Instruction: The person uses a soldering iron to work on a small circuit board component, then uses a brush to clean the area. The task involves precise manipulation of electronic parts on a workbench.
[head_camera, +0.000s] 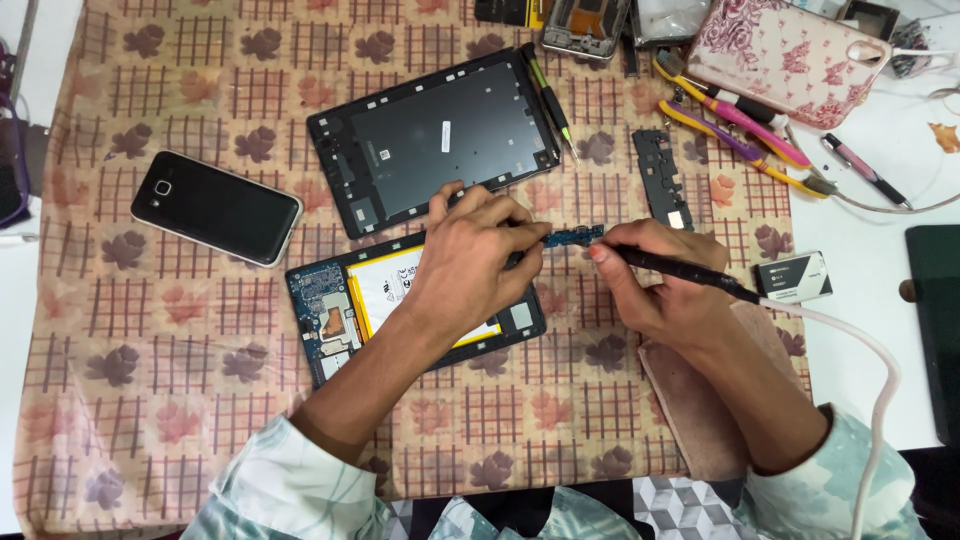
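Observation:
An opened tablet (335, 310) lies on the patterned cloth, its blue circuit board and white-and-yellow battery exposed. My left hand (470, 265) rests over its right half and pinches a small blue circuit board (572, 236) by its left end. My right hand (655, 280) grips a black soldering iron (690, 272) like a pen, its tip at the small board's right end. A whitish cable (850, 340) runs from the iron toward the lower right.
The tablet's black back panel (435, 140) lies above, a black phone (215, 208) to the left. A screwdriver (548, 100), a black frame part (660, 178), pink-and-yellow pliers (735, 125), a floral case (790, 55), a pen (865, 170) and a small battery (795, 277) lie around.

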